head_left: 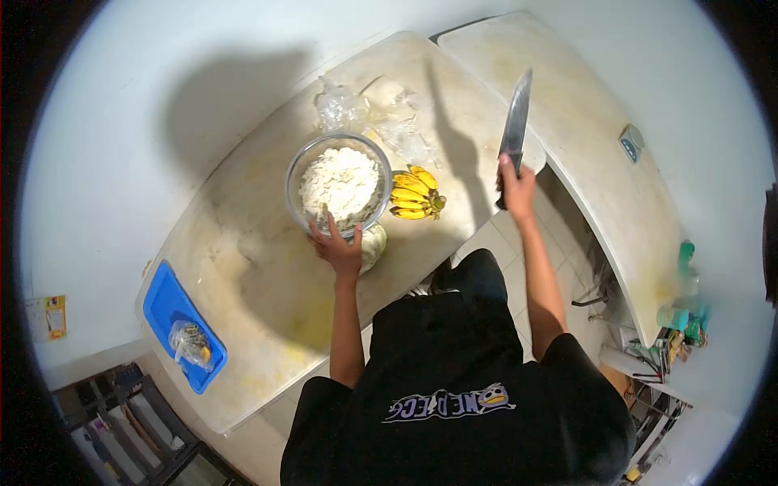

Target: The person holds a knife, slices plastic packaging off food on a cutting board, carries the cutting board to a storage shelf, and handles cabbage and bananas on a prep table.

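Observation:
My right hand (518,185) is closed round the black handle of a large kitchen knife (516,116), its blade pointing up and away from me past the table's edge. My left hand (338,249) has its fingers apart and touches the near rim of a round bowl (293,180). Whitish flat pieces (339,182) fill the bowl; I cannot tell what they are. A pale green cabbage (374,245) sits just right of my left hand, partly hidden by hand and bowl. Beside the bowl's right side lies a bunch of yellow bananas (415,194).
Crumpled clear plastic bags (340,105) lie behind the bowl. At the table's left end is a blue tray (166,287) with a filled plastic bag (190,343) in it. A small scale (630,143) stands on the right-hand table (596,138). Walls border the tables.

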The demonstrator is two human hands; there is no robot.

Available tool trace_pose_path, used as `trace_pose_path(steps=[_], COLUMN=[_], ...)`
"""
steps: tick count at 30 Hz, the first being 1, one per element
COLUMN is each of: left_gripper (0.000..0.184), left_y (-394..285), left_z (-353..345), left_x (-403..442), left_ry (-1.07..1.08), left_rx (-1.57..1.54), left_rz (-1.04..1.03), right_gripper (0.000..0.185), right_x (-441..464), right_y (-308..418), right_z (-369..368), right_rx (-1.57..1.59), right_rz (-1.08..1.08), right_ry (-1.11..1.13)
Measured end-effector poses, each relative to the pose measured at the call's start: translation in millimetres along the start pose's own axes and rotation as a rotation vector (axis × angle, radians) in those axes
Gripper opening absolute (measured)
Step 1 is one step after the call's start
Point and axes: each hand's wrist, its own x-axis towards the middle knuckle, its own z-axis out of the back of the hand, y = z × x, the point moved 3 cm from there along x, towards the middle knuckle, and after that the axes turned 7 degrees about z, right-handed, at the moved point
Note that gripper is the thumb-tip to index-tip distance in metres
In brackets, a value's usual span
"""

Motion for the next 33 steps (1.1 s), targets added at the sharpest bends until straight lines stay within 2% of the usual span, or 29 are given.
trace_pose_path(steps=[2, 3, 4, 5, 6, 7, 8, 9, 11, 12, 13, 15, 16, 18, 19, 21, 24, 28, 33], left_gripper=[0.081, 0.081, 0.080, 0.079, 0.079, 0.075, 0.072, 0.072, 0.056, 0.050, 0.044, 0.036, 0.036, 0.036, 0.036, 0.022, 0.017, 0.015, 0.009], left_y=[-7.6, -16.4, -23.9, -27.7, -30.5, -38.2, -46.4, -54.5, -93.6, -123.5, -156.9, -224.2, -229.6, -238.1, -252.4, -281.4, -306.5, -317.8, -309.7], left_z=[7.0, 11.7, 16.1, 20.5, 24.1, 27.3, 27.4, 22.8, 11.1, 4.1, 1.8, -3.8, -22.4, -77.0, -85.8, -95.6, -118.5, -137.4, -136.1], left_x=[-3.2, -3.8, -5.1, -5.6, -4.1, -6.8, -12.3, -19.7, -28.6, -32.9, -42.8, -42.6, -36.4, -44.0, -45.2, -45.2, -55.0, -56.0, -37.1], left_ry=[-0.006, -0.009, 0.028, 0.065, 0.052, -0.022, -0.089, -0.087, -0.164, -0.016, 0.143, 0.209, 0.215, 0.478, 0.491, 0.529, 0.454, 0.466, 0.311], left_rx=[0.047, 0.044, 0.142, 0.244, 0.243, 0.214, 0.191, 0.193, 0.040, 0.048, 0.064, 0.146, 0.156, 0.273, 0.273, 0.112, -0.001, 0.098, 0.099], left_rz=[0.035, 0.034, 0.129, 0.221, 0.213, 0.090, -0.029, -0.022, -0.375, -0.475, -0.571, -0.804, -0.815, -0.990, -0.996, -1.074, -1.116, -1.084, -0.912], right_gripper=[0.054, 0.056, 0.059, 0.058, 0.049, 0.045, 0.050, 0.050, 0.048, 0.040, 0.040, 0.034, 0.031, 0.031, 0.030, 0.030, 0.032, 0.029, 0.027], right_x=[-42.6, -62.0, -81.6, -100.7, -117.0, -124.8, -123.8, -124.1, -111.7, -102.5, -93.2, -69.4, -56.6, -30.5, -19.5, 0.5, 23.1, 52.6, 91.7], right_y=[-33.6, -63.1, -98.4, -146.0, -117.4, -119.9, -104.5, -97.7, -91.0, -90.7, -92.3, -92.5, -87.9, -93.0, -94.3, -98.7, -111.9, -115.0, -124.7], right_z=[-13.3, -24.1, -34.6, -42.6, -43.1, -46.6, -45.3, -43.1, -45.7, -43.4, -37.5, -20.3, -4.8, 32.3, 51.9, 89.3, 130.3, 168.1, 184.4], right_rx=[-0.014, -0.046, -0.073, -0.204, -0.437, -0.581, -0.511, -0.512, -0.627, -0.706, -0.687, -0.728, -0.742, -0.783, -0.828, -0.811, -0.820, -0.788, -0.801], right_rz=[0.012, -0.154, -0.321, -0.401, -0.203, -0.023, -0.135, -0.136, 0.013, 0.144, 0.147, 0.302, 0.329, 0.332, 0.350, 0.362, 0.346, 0.392, 0.416], right_ry=[-0.143, -0.035, 0.074, 0.316, 0.344, 0.431, 0.594, 0.601, 0.800, 0.828, 0.837, 0.891, 0.870, 0.881, 0.898, 0.889, 0.892, 0.918, 0.933])
